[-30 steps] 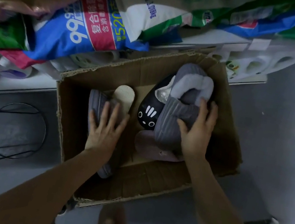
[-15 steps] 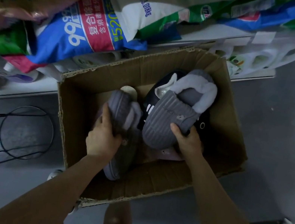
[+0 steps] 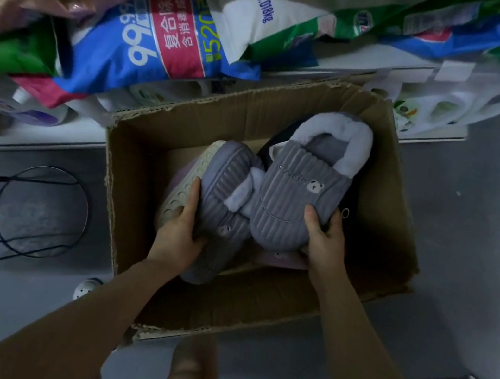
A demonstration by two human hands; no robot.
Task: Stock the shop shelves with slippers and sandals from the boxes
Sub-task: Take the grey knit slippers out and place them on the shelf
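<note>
Right slipper: a grey ribbed slipper with pale fleece lining and a small bear patch. It is lifted above the inside of the box, toe toward the person, open heel toward the far side.
Left slipper: the matching grey slipper, turned on its side so the pale dotted sole faces left. It touches the right slipper along its inner edge.
Long axis: both slippers run near to far, almost parallel, so the pair can come up out of the box together.
Right hand: the right hand is closed around the toe end of the right slipper, thumb on top, fingers below.
Left hand: the left hand is closed around the near part of the left slipper, thumb on the ribbed upper, fingers on the sole side.
Grip and load: each slipper reaches away from its hand toward the far side; each hand is nearest to its own slipper.
Box: an open cardboard box on the grey floor. A dark slipper and a pinkish one lie under the pair.
Around: a shelf at the far left carries big coloured bags.
Next step, as I judge: lift the pair out and bring it to a shelf.
</note>
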